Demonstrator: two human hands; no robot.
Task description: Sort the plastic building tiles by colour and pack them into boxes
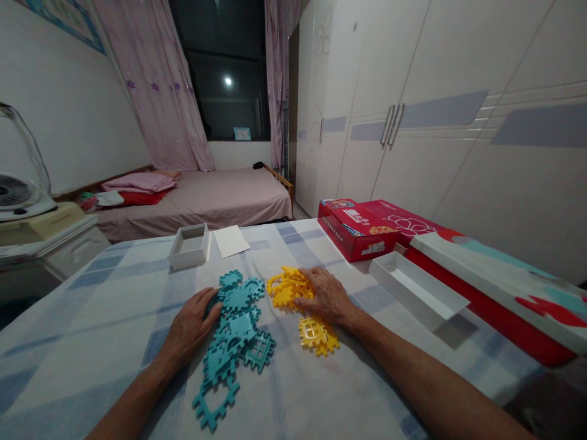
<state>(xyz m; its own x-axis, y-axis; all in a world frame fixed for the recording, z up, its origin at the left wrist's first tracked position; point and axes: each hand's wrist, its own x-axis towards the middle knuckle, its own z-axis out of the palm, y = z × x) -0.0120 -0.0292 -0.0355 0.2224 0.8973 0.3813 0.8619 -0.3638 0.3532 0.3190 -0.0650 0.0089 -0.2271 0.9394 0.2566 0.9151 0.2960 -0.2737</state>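
Observation:
A pile of teal interlocking plastic tiles [236,327] with toothed edges lies on the checked cloth, some overlapping, one with a window grid and one a hollow frame. My left hand [195,321] rests along the pile's left side, fingers stretched out and the thumb near its edge. Beside it on the right is a smaller heap of yellow interlocking tiles [287,288]. My right hand [328,296] lies at the heap's right edge, thumb and fingers apart and touching it; its fingertips are partly hidden. Closer to me, more yellow tiles [316,335] lie below that hand.
An open white box [189,245] and a white card [232,241] lie at the back left. To the right stand a red box [355,235], a long white tray [413,290] and a large red and white carton [495,287]. Behind are a bed [229,189] and wardrobe.

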